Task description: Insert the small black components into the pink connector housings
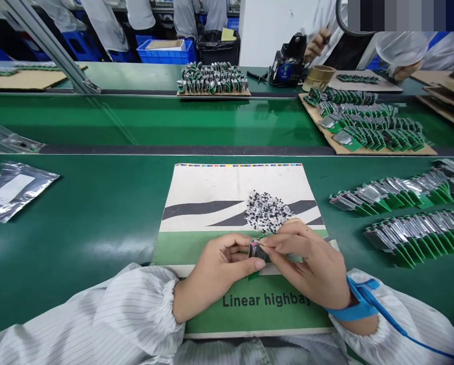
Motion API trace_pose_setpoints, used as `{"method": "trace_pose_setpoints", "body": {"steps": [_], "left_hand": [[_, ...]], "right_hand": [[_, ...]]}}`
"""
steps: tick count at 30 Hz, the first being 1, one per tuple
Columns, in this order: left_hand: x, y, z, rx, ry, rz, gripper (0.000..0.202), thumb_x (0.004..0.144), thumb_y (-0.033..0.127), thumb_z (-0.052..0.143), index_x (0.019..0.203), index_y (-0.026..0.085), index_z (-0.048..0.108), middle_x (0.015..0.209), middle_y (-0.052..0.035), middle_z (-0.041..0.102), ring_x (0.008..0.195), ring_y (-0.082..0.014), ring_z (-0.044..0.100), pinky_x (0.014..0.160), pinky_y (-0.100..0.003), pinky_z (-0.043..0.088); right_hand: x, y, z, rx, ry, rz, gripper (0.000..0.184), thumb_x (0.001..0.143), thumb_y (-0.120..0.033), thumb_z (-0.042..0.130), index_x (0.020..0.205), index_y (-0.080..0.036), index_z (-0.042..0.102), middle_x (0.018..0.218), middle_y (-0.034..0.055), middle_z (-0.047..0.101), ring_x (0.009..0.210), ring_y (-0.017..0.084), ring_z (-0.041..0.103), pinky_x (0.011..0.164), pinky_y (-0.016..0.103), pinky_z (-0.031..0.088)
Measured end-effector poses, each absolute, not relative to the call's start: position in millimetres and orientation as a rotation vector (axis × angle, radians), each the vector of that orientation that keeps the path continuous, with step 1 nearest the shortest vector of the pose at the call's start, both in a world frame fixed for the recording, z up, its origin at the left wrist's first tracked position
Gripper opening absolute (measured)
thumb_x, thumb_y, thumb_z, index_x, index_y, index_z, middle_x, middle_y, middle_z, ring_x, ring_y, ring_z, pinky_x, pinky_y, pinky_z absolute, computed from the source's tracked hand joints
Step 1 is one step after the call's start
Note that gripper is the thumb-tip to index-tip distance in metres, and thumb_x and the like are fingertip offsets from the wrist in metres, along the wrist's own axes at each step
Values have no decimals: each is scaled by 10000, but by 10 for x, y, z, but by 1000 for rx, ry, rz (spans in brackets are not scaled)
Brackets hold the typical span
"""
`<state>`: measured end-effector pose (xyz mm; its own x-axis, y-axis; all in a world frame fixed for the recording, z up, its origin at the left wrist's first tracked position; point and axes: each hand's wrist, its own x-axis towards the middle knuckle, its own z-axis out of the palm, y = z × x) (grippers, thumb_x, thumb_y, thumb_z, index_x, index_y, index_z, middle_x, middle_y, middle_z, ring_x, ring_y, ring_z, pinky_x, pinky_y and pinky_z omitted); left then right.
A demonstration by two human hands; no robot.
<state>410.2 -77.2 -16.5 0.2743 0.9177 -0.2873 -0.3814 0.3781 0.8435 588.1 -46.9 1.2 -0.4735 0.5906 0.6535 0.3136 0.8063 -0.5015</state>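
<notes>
My left hand (227,261) is closed on a small circuit board (255,250) with a dark, boxy component and a green edge showing below. My right hand (308,256) meets it from the other side, thumb and fingertips pinched together at the board's upper end. Whatever those fingertips hold is too small to make out. Under both hands lies a printed cardboard sheet (204,314) with green, white and dark bands. A heap of tiny black-and-white parts (268,210) sits on it, just beyond my right fingers. A blue wrist strap (354,301) circles my right wrist.
Rows of circuit boards (417,233) stand at the right. More fill a cardboard tray (327,139) and another board stack (213,78) across the green conveyor (154,119). A silver bag (15,190) lies left. A co-worker's hand (317,46) is near a black device (287,63).
</notes>
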Motion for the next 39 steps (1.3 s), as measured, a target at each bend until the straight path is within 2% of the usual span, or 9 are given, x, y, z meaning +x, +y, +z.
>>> {"method": "trace_pose_setpoints", "body": {"steps": [8, 12, 16, 19, 27, 32, 39], "left_hand": [[4104, -771, -158, 828, 934, 961, 152, 697, 184, 804, 812, 200, 706, 830, 16, 739, 770, -110, 677, 723, -204, 558], [4105, -772, -164, 831, 949, 966, 155, 685, 170, 808, 803, 204, 712, 805, 24, 731, 747, -103, 673, 708, -192, 554], [4105, -779, -162, 790, 919, 981, 161, 678, 156, 810, 801, 203, 719, 834, 27, 734, 784, -100, 684, 734, -184, 556], [4104, -784, -149, 789, 905, 989, 174, 672, 138, 812, 805, 207, 722, 867, 27, 737, 810, -101, 689, 741, -177, 555], [4106, -796, -151, 883, 893, 998, 149, 698, 141, 788, 802, 226, 723, 886, 26, 715, 813, -115, 681, 740, -200, 562], [4087, -807, -169, 1028, 931, 995, 160, 708, 151, 775, 845, 221, 731, 951, -12, 705, 852, -153, 676, 783, -259, 573], [4086, -809, -119, 1232, 1060, 960, 131, 716, 230, 774, 811, 164, 711, 941, -82, 706, 796, -183, 667, 704, -279, 567]], "right_hand": [[5866, -465, -11, -761, -2027, 577, 166, 890, -102, 560, 925, -243, 479, 816, 27, 662, 801, 164, 654, 621, 283, 571], [5863, -463, -36, -749, -1984, 708, 200, 881, -93, 570, 943, -255, 469, 847, 23, 645, 826, 168, 646, 668, 315, 576], [5894, -473, -72, -755, -1884, 993, 263, 860, -113, 612, 1001, -265, 451, 940, 42, 617, 904, 187, 623, 745, 357, 564], [5913, -480, -99, -777, -1837, 1099, 240, 880, -127, 589, 1019, -271, 456, 955, 45, 583, 907, 188, 605, 751, 365, 553], [5889, -482, -108, -743, -1864, 1069, 198, 902, -113, 543, 1003, -259, 456, 892, 37, 582, 857, 186, 602, 711, 353, 552], [5861, -481, -78, -707, -1876, 1028, 176, 902, -110, 539, 971, -253, 463, 850, 27, 591, 820, 181, 602, 672, 340, 545], [5880, -487, -73, -720, -1906, 1012, 150, 908, -111, 531, 924, -248, 473, 834, 21, 594, 783, 169, 599, 641, 329, 546]]}}
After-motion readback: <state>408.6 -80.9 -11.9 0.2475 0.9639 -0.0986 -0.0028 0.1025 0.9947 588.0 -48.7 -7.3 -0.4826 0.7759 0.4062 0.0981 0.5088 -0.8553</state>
